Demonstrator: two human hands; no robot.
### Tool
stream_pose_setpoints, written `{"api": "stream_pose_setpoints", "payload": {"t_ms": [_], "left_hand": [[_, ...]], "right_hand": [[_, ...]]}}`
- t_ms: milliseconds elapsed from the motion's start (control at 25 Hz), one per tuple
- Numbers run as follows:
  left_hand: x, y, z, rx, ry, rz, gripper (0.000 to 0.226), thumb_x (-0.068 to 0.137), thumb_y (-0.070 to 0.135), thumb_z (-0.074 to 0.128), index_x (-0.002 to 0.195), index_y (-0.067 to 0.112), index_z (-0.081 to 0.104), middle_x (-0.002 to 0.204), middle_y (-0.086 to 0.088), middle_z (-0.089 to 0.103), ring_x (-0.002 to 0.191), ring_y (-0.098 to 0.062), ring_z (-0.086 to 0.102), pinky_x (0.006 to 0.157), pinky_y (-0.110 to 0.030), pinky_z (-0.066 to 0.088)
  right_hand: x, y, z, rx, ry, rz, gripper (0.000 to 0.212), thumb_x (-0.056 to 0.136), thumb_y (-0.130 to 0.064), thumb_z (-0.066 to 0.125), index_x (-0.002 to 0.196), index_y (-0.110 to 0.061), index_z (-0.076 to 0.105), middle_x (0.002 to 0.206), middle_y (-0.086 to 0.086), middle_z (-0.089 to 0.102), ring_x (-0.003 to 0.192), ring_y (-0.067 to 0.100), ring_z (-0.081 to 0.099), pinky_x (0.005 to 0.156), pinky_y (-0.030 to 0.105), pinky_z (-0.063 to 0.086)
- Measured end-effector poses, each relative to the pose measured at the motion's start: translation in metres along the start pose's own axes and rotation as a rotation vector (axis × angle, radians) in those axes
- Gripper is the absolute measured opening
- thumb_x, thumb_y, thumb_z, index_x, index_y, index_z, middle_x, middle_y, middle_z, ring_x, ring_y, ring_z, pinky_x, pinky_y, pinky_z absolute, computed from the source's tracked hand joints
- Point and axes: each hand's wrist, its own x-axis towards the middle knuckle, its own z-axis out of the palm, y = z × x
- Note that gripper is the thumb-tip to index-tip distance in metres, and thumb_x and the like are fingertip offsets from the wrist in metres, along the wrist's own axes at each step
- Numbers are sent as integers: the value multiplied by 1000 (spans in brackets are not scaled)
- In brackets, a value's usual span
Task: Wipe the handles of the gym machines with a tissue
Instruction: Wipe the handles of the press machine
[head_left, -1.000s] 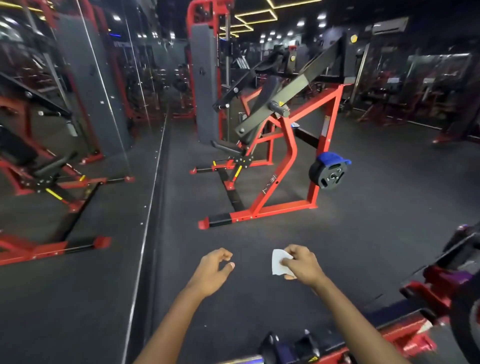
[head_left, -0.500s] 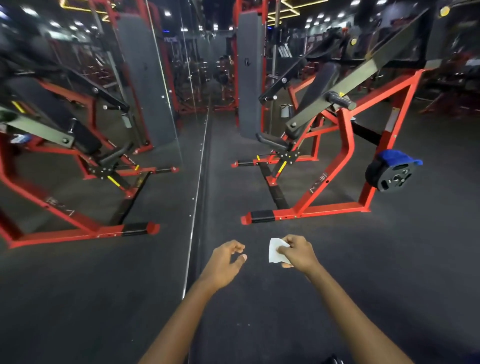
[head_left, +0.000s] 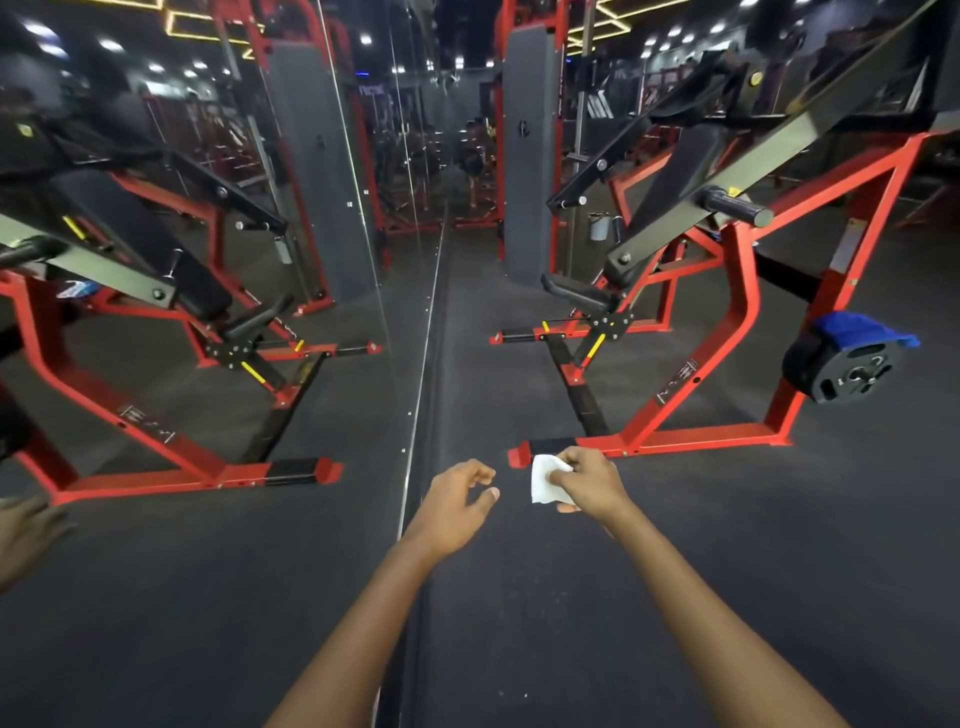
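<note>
Folded white paper tissue (head_left: 545, 479) pinched in right hand (head_left: 589, 483), left hand (head_left: 453, 501) just beside, loosely curled and empty, black rubber-sleeved machine handle (head_left: 735, 206) well ahead and above right hand, untouched; wiping judged not yet begun on this red steel-framed machine (head_left: 737, 322).

My bare left hand (head_left: 454, 501) and bare right hand (head_left: 589, 480) wear no gloves; both forearms look sleeveless, no watch or rings, I think.
</note>
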Motion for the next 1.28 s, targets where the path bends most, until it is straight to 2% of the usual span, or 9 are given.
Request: {"api": "stream_pose_setpoints", "payload": {"t_ms": [200,280,400,520,640,760,920,1120,1280], "left_hand": [[91,-9,8,-43,-23,3,27,92,22,57,117,12,59,119,3,60,115,-7,54,96,-17,39],[144,-10,12,-22,-39,25,25,92,20,57,116,12,60,117,4,61,111,-5,54,93,-11,37],[245,-16,21,-37,-28,66,22,90,18,59,112,13,61,113,3,63,110,-8,56,93,-14,40],[338,-21,26,-61,-32,56,21,90,18,60,110,12,62,110,3,64,107,-8,57,97,-23,44],[434,-27,30,-75,-43,66,21,90,18,60,111,14,62,110,5,63,107,-5,57,92,-15,42],[517,-34,41,-92,-78,84,20,90,18,60,110,14,62,110,6,63,106,-4,56,86,-8,38],[629,-61,54,-97,-166,132,20,91,19,59,111,17,61,114,6,62,110,-5,56,91,-12,39],[788,-90,37,-122,-220,171,17,92,20,57,109,19,61,115,8,61,110,-4,54,92,-16,41],[919,-90,25,-141,-227,222,12,91,15,59,102,19,61,107,6,64,103,-3,57,88,-10,42]], "right_hand": [[82,1,-21,-46,13,16,13,81,-2,55,86,-5,67,87,10,63,77,17,60,54,28,58],[131,-1,-34,-63,33,23,14,80,-3,55,85,-6,67,85,9,62,74,16,59,54,25,58],[226,-16,-53,-111,95,-9,12,82,-5,57,77,-9,66,79,10,56,71,20,54,43,5,41],[318,-34,-66,-103,106,-24,12,85,-2,54,87,-3,66,80,11,53,58,5,46,33,4,30],[400,-48,-81,-131,100,-36,13,84,-2,53,86,-7,64,80,10,56,57,1,48,36,5,34],[473,-54,-98,-125,146,-8,14,83,-3,55,90,-7,67,84,10,60,66,11,56,40,8,41],[577,-47,-104,-84,231,47,12,81,-1,56,80,-11,64,82,10,60,71,21,59,41,18,50],[712,-66,-92,-57,323,94,10,81,-2,57,83,-10,63,86,10,60,71,19,58,39,17,48],[805,-83,-89,-66,392,92,10,80,-5,58,81,-14,64,77,6,63,69,20,64,56,30,57]]}}
